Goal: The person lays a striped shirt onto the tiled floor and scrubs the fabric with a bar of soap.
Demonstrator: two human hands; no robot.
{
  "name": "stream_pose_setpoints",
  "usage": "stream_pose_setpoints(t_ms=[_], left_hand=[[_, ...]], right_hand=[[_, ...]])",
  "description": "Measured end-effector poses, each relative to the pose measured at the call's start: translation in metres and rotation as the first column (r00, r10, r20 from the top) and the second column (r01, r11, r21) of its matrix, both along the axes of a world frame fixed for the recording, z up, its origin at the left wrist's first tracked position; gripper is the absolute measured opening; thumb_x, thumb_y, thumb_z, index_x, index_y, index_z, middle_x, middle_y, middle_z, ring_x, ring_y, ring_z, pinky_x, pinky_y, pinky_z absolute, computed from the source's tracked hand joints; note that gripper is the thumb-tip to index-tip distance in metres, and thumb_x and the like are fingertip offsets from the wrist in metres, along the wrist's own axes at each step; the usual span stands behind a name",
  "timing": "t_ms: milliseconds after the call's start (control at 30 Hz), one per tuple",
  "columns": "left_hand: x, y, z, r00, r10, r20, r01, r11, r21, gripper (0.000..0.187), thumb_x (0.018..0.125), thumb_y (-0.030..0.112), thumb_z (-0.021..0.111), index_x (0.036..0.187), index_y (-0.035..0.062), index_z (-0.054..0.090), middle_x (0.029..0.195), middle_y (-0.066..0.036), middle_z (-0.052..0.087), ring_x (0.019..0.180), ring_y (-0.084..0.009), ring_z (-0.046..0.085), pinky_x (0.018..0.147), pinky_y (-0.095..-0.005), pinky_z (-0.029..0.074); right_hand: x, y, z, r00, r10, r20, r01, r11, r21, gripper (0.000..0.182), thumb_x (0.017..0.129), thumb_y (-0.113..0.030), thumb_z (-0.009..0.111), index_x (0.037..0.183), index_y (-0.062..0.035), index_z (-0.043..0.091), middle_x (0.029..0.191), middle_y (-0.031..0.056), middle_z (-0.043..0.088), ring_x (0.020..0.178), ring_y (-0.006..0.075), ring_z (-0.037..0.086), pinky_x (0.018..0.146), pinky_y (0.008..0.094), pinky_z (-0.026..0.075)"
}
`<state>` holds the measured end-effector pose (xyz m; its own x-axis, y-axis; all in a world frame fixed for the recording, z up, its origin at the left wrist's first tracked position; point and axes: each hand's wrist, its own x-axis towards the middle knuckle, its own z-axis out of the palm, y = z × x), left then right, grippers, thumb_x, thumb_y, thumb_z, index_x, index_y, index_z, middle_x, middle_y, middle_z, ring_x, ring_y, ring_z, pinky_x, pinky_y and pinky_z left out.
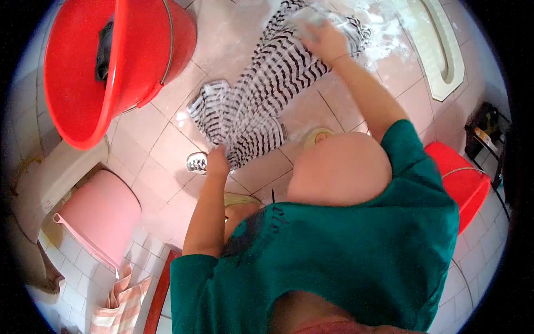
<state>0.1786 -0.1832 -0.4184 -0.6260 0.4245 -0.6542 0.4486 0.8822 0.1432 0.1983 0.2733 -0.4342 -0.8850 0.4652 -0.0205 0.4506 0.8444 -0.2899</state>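
A black-and-white striped garment (pixel 278 78) lies spread and wrinkled on the pink tiled floor, and it looks wet. My left hand (pixel 218 160) is closed around its near end, with a bunched bit of striped cloth sticking out to the left of the fist. At the garment's far end, my right hand (pixel 324 40) presses down, blurred by motion. Something pale shows under its fingers, too smeared to name. White foam (pixel 384 33) covers the floor to the right of that hand.
A large red basin (pixel 80 119) and a red bucket (pixel 181 39) with a dark item inside stand at the left. Below them is a pink bucket (pixel 103 214). A squat toilet (pixel 442 50) lies at upper right, another red bucket (pixel 464 189) at right.
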Motion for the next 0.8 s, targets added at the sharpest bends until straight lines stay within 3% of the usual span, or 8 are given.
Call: stream_pose_setpoints(t_ms=[133,200,300,367,467,633,733,800], left_hand=[[-0.001,0.011,0.005,1.000,0.002,0.003,-0.002,0.999,-0.050,0.031,0.066,-0.005,0.059,0.095,0.0041,0.055,0.090,-0.024,0.058,0.088,-0.0409,0.058,0.076,-0.0466,0.048],[-0.003,0.015,0.007,0.999,-0.030,0.036,0.032,0.997,-0.073,0.033,0.065,-0.005,0.060,0.096,0.0045,0.054,0.091,-0.024,0.057,0.086,-0.0403,0.058,0.075,-0.0456,0.049],[-0.005,0.007,-0.002,0.997,-0.064,0.041,0.067,0.995,-0.080,0.035,0.066,-0.003,0.062,0.098,0.0050,0.053,0.093,-0.024,0.057,0.086,-0.0395,0.059,0.075,-0.0447,0.049],[-0.006,0.005,0.001,0.975,-0.193,0.107,0.206,0.970,-0.129,0.029,0.072,0.003,0.059,0.100,0.0068,0.054,0.094,-0.023,0.057,0.087,-0.0384,0.059,0.075,-0.0453,0.049],[0.003,0.000,0.007,0.989,-0.138,0.047,0.142,0.984,-0.107,0.024,0.078,0.006,0.052,0.101,0.0093,0.054,0.095,-0.021,0.057,0.090,-0.0373,0.058,0.075,-0.0460,0.049],[-0.001,0.020,0.015,0.988,-0.113,0.105,0.135,0.962,-0.238,0.020,0.080,0.005,0.048,0.100,0.0095,0.053,0.097,-0.019,0.057,0.092,-0.0371,0.057,0.076,-0.0461,0.049],[0.001,0.023,0.017,0.995,-0.090,0.053,0.099,0.974,-0.206,0.021,0.080,0.004,0.049,0.099,0.0096,0.053,0.096,-0.018,0.057,0.092,-0.0370,0.058,0.075,-0.0458,0.049],[0.000,0.019,0.011,0.992,-0.110,0.057,0.119,0.974,-0.195,0.021,0.080,0.004,0.049,0.099,0.0092,0.054,0.096,-0.018,0.057,0.091,-0.0370,0.058,0.075,-0.0459,0.050]], right_hand=[[0.003,0.033,-0.024,0.938,-0.344,-0.045,0.346,0.936,0.062,0.052,0.082,-0.050,0.055,0.131,-0.0347,0.046,0.093,0.0182,0.058,0.077,0.0311,0.060,0.065,0.0409,0.051],[-0.018,-0.022,-0.007,0.943,-0.331,-0.030,0.320,0.928,-0.191,0.041,0.074,-0.046,0.066,0.108,-0.0242,0.063,0.089,0.0186,0.062,0.069,0.0287,0.063,0.066,0.0392,0.051],[-0.011,-0.152,0.027,0.919,0.376,-0.117,-0.390,0.832,-0.394,0.045,0.078,-0.038,0.061,0.117,-0.0177,0.059,0.107,0.0151,0.060,0.102,0.0320,0.056,0.087,0.0431,0.045],[0.001,-0.193,0.017,0.550,0.801,-0.237,-0.806,0.435,-0.401,0.047,0.078,-0.038,0.060,0.121,-0.0184,0.058,0.113,0.0139,0.057,0.105,0.0341,0.055,0.087,0.0428,0.046],[-0.035,-0.116,0.022,0.744,0.645,0.174,-0.580,0.753,-0.311,0.046,0.078,-0.037,0.060,0.120,-0.0192,0.058,0.110,0.0149,0.058,0.101,0.0338,0.057,0.083,0.0434,0.047],[-0.034,0.024,0.007,0.978,-0.185,-0.101,0.167,0.973,-0.160,0.044,0.081,-0.042,0.055,0.123,-0.0270,0.056,0.099,0.0242,0.057,0.089,0.0373,0.059,0.079,0.0453,0.048],[-0.047,-0.021,0.001,0.978,-0.209,-0.008,0.209,0.975,0.070,0.047,0.083,-0.044,0.055,0.122,-0.0182,0.055,0.094,0.0138,0.064,0.088,0.0263,0.061,0.076,0.0408,0.050],[-0.041,-0.088,-0.003,0.984,0.166,-0.060,-0.175,0.959,-0.224,0.045,0.082,-0.043,0.055,0.118,-0.0144,0.058,0.106,0.0166,0.060,0.099,0.0308,0.058,0.082,0.0429,0.048]])
